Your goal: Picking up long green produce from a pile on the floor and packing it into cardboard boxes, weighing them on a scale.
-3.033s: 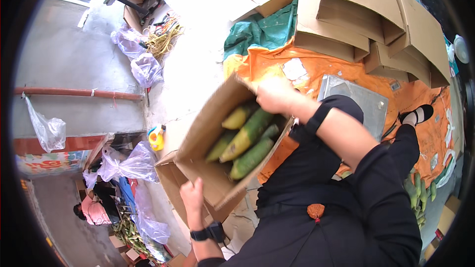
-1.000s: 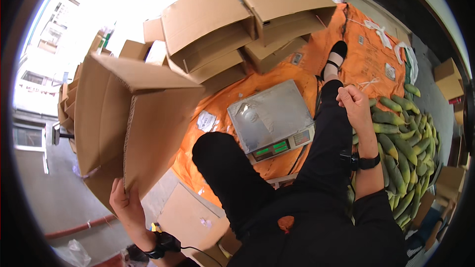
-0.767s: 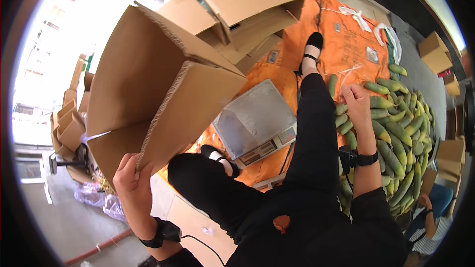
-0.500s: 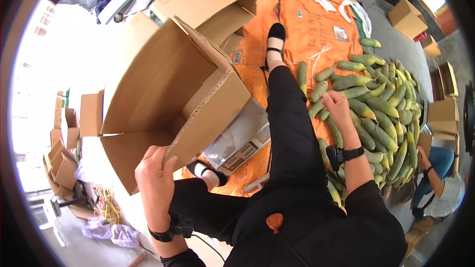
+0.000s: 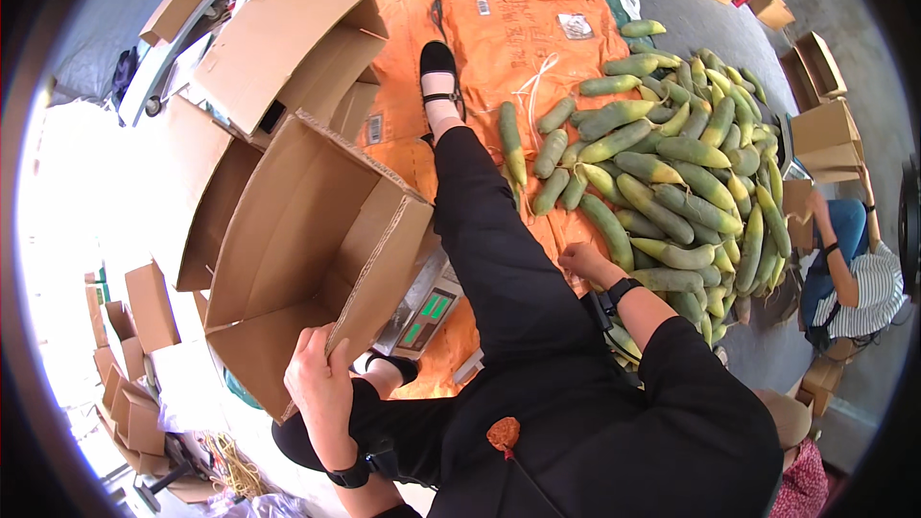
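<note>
My left hand [image 5: 321, 386] pinches the near edge of an open cardboard box [image 5: 312, 240], its thumb on one side and fingers on the other. Tilted, with its mouth facing up and toward me, the box shows a bare inside. Behind it a digital scale [image 5: 429, 305] with lit green displays is partly hidden; I cannot tell whether the box rests on it. My right hand [image 5: 587, 263] is closed, fingers curled, with nothing visible in it. It hovers by the near left side of a heap of long green vegetables [image 5: 686, 194] with yellowish ends, resembling green radishes.
Orange woven sacking [image 5: 523, 34] lies under the heap and my foot. More cardboard boxes [image 5: 288, 38] stand behind the held one, others at far left and right. Another person [image 5: 859, 288] in a striped top is at right; red patterned cloth [image 5: 804, 482] shows at lower right.
My right hand has drawn back toward me from beside the heap. My left hand keeps its grip on the box. The scale's displays now show green, and the whole view has shifted.
</note>
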A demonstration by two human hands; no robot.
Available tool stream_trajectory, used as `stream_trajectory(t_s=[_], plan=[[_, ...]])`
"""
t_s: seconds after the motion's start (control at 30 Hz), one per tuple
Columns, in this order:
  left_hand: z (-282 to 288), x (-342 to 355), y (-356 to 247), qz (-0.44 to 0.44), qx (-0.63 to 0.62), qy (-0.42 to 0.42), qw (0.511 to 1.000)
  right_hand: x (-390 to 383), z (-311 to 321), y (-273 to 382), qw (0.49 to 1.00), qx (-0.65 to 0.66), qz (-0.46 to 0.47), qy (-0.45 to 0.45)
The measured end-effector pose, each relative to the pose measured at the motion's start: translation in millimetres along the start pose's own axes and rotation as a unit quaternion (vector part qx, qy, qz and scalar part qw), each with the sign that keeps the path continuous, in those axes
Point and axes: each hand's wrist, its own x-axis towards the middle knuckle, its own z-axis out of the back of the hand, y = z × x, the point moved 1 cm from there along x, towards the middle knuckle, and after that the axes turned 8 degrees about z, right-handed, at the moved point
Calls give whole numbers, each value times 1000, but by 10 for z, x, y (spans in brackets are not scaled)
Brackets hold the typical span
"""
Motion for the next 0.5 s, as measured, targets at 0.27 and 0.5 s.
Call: stream_trajectory(t_s=[0.27,0.5], plan=[[-83,1,-61,17,19,-24,999,93,359,-375,982,-113,-11,-152],[-87,-5,-92,36,27,-26,999,168,1304,-379,880,-374,-72,-285]])
